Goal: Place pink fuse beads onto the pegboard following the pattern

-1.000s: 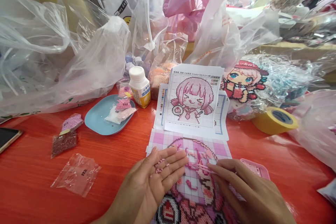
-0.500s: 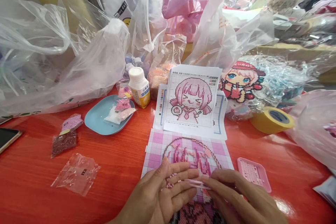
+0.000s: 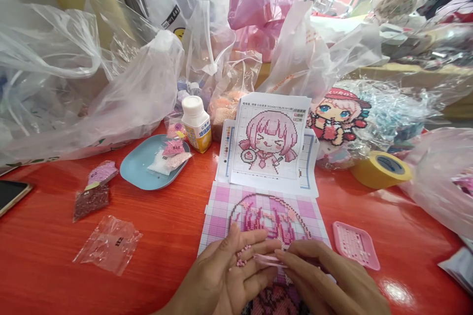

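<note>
My left hand (image 3: 231, 275) lies palm up over the near edge of a pink gridded bead board (image 3: 221, 206), cupping several small pink beads (image 3: 241, 258) on its fingers. Beside it, my right hand (image 3: 328, 278) pinches pale pink tweezers (image 3: 266, 259), whose tips point at the beads in my left palm. The board carries a partly filled pink-haired figure (image 3: 271, 214). Just behind it lies a printed pattern sheet (image 3: 269, 140) of the same figure.
A small pink bead tray (image 3: 355, 244) sits right of the board, a yellow tape roll (image 3: 380, 168) further back. Left are a blue dish (image 3: 142, 170) with bead bags, a white bottle (image 3: 196, 123), loose bead bags (image 3: 107, 243) and a phone (image 3: 11, 194). Plastic bags (image 3: 111, 78) crowd the back.
Both hands slid toward me and sit lower in view. The left fingers curled a little around the beads, and the tweezers came in to the palm.
</note>
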The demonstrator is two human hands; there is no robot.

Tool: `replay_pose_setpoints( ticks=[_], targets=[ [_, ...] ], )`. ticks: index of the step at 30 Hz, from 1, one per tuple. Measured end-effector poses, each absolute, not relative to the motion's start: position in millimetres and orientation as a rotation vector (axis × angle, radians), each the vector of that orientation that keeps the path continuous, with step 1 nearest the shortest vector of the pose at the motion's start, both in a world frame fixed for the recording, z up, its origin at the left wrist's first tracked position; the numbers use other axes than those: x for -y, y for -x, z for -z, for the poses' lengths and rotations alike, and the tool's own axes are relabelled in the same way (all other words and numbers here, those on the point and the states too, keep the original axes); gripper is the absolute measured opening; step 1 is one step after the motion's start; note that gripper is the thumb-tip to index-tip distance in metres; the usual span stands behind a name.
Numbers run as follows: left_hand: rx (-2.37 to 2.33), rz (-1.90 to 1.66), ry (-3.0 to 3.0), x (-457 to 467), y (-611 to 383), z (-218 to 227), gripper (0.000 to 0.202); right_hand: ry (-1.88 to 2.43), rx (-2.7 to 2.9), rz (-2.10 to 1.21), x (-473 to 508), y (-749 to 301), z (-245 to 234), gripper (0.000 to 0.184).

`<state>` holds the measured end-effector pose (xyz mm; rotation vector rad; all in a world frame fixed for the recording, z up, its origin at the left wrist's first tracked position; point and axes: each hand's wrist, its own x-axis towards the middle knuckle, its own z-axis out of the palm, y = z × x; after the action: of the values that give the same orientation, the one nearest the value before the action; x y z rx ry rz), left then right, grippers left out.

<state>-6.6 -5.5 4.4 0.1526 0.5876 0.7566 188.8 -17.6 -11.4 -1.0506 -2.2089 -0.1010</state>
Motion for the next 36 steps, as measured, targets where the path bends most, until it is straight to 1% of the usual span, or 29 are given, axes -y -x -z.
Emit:
replay_pose_setpoints(
  ticks=[3,9,16,26,36],
  targets=[
    [-0.616,-0.756,-0.144,5,6,-5,0.041,1.048,2.226,0.078,20,-191,15,0.024],
    [-0.610,-0.743,-0.107,4,8,-8,0.042,1.207,2.210,0.034,29,-200,29,0.027],
    [-0.634,-0.733,-0.100,5,9,-9,0.043,1.200,2.237,-0.026,35,-204,35,0.030],
    [-0.634,-0.749,-0.132,1,9,-8,0.041,1.124,2.306,0.128,23,-206,14,0.022],
    [-0.783,-0.873,-0.117,-16,14,-27,0.048,1.237,2.215,0.175,17,-215,19,0.020]
  ],
)
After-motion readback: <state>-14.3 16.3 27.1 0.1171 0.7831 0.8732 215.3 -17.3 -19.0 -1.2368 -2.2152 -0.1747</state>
